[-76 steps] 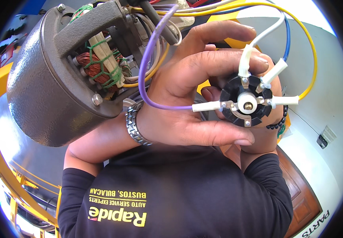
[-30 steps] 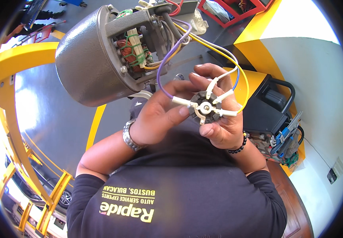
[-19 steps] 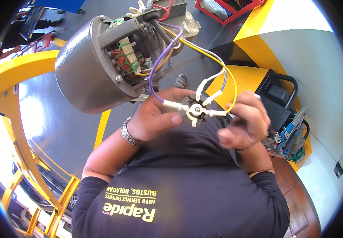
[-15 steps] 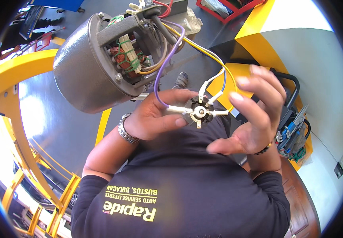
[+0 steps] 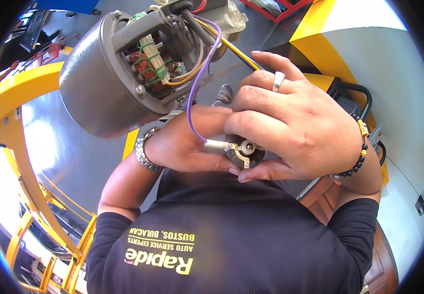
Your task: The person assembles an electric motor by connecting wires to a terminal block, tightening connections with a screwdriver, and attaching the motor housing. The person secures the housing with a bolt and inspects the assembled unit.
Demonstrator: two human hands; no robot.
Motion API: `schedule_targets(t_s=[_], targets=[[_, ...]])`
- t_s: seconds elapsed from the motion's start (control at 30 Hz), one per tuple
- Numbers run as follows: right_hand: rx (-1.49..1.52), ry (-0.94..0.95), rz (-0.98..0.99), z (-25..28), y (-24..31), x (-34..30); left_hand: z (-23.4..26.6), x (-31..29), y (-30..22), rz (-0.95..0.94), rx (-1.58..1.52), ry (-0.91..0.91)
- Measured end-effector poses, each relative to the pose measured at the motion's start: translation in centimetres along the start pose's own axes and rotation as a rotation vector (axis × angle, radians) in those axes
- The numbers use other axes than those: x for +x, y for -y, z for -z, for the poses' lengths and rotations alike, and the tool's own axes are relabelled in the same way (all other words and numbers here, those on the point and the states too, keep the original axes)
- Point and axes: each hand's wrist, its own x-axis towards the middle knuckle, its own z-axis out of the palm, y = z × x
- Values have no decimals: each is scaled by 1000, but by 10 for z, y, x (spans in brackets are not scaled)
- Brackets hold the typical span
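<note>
A small round rotary switch (image 5: 244, 156), black with a pale centre and metal terminals, is gripped in my left hand (image 5: 185, 142), fingers and thumb closed around its left side. My right hand (image 5: 295, 132) is closed over the switch's right side, thumb at its lower edge, fingers across the top. A purple wire (image 5: 191, 105) with a white sleeved connector (image 5: 217, 144) joins the switch's left terminal. Yellow and blue wires (image 5: 239, 53) run down behind my right hand, which hides their ends. Above left is a grey electric motor (image 5: 101, 81) with exposed copper windings (image 5: 144, 67).
A yellow metal frame (image 5: 23, 95) curves along the left. At the right are a yellow-edged white wall (image 5: 369, 63) and a black tubular handle (image 5: 361, 90) beside tools. A red rack (image 5: 283, 10) stands at the far top. Grey floor (image 5: 91, 166) shows below the motor.
My right hand, raised and spread apart from the switch before, has come left and closed over it. The white, blue and yellow wire ends are now covered. The motor shows slightly further left.
</note>
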Motion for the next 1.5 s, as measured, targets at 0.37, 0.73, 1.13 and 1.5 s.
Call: schedule_targets(t_s=[0.37, 0.73, 1.13, 1.5], targets=[[13, 78, 3, -1, 5, 2, -3, -1, 5, -103, 85, 23], [-83, -43, 62, -9, 1, 4, -9, 1, 4, -68, 59, -124], [-109, -31, 31, -8, -6, 3, -21, 3, -3, 14, 184, -355], [-127, -103, -60, 4, 4, 11, -33, -1, -11, -14, 65, -512]])
